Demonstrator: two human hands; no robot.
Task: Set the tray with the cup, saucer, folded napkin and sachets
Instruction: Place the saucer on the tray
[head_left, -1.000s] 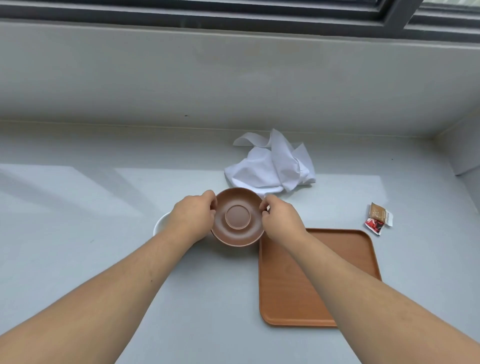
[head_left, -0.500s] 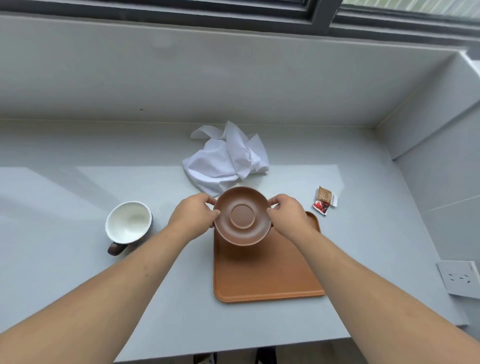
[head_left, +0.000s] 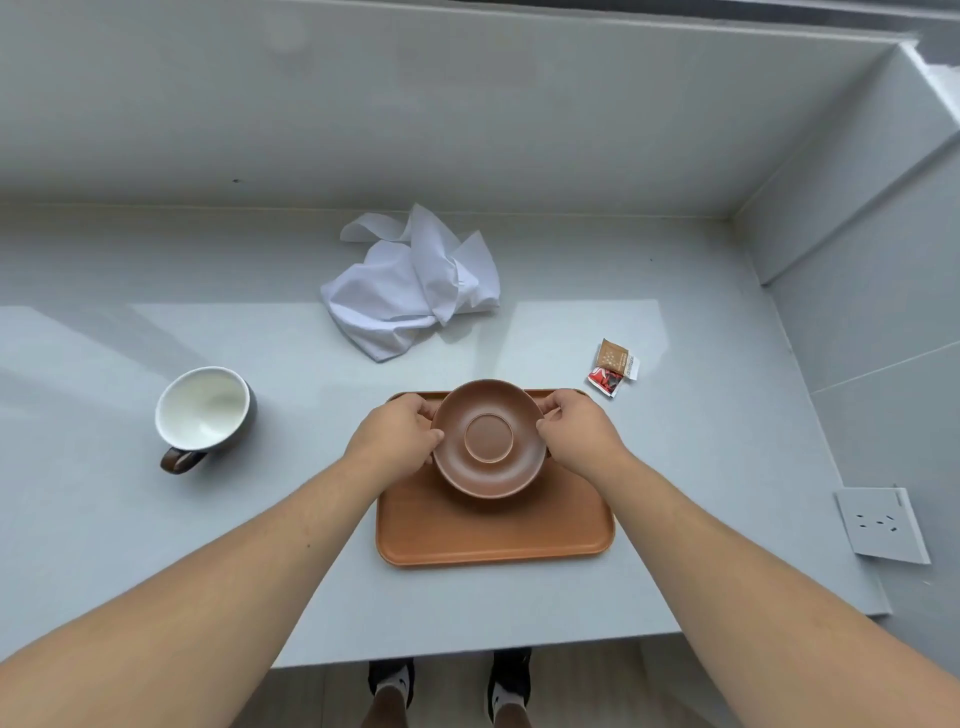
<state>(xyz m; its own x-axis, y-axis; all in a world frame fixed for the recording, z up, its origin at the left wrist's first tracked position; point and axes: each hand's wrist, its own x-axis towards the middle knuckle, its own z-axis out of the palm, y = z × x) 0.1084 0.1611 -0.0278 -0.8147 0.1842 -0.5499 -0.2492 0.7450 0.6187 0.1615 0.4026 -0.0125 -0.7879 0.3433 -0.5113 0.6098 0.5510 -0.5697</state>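
The saucer (head_left: 488, 439) sits level, face up, its ringed centre well toward you, over the far half of the tray (head_left: 493, 535); you cannot tell whether it touches the tray floor or hangs just above it. Your left hand (head_left: 395, 441) grips its left rim and your right hand (head_left: 579, 434) its right rim, fingers (head_left: 545, 410) of each curled and clamped on the edge. The saucer is round, so it has no long axis; the tray runs its long side left to right across the bench (head_left: 260, 545), parallel to the near edge.

The near half of the tray is bare, with open floor in front of the saucer. The tray's near rim lies well back from the bench edge, below which your shoes (head_left: 449, 686) show.

The cup (head_left: 205, 413) stands upright well to the left of the tray, white inside, dark outside, handle pointing toward you. The napkin (head_left: 410, 286) lies crumpled, not folded, on the bench beyond the tray, apart from it. The sachets (head_left: 613, 366) lie just beyond the tray's far right corner, overlapping each other. A wall socket (head_left: 880, 525) sits on the right wall, near the bench's right end. Nothing stands between your hands and the tray.
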